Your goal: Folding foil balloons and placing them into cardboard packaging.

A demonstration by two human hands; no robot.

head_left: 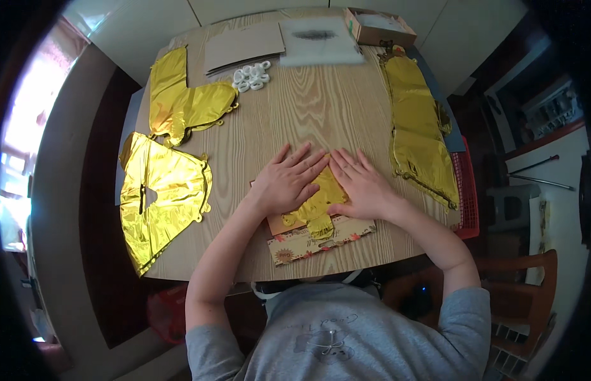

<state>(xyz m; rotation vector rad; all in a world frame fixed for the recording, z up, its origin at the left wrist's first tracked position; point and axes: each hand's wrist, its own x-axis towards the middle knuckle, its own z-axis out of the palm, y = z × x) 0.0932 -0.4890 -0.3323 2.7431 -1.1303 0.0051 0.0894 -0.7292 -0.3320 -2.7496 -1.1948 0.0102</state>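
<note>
My left hand (288,184) lies flat with its fingers stretched out on a folded gold foil balloon (321,202). Opposite it, my right hand (364,187) presses flat on the same foil, thumb spread toward the left hand. Beneath the foil is a printed cardboard packaging card (324,244) with leaf patterns, near the table's front edge. Part of the foil and card is hidden under both palms. Neither hand grips anything.
Flat gold foil balloons lie at left, one far (172,95) and one near (172,184); a stack of them (419,120) is at right. Farther back are white rings (251,77), cardboard sheets (245,46), clear plastic bags (321,47) and an open box (379,28). A red basket (467,184) stands beyond the right edge.
</note>
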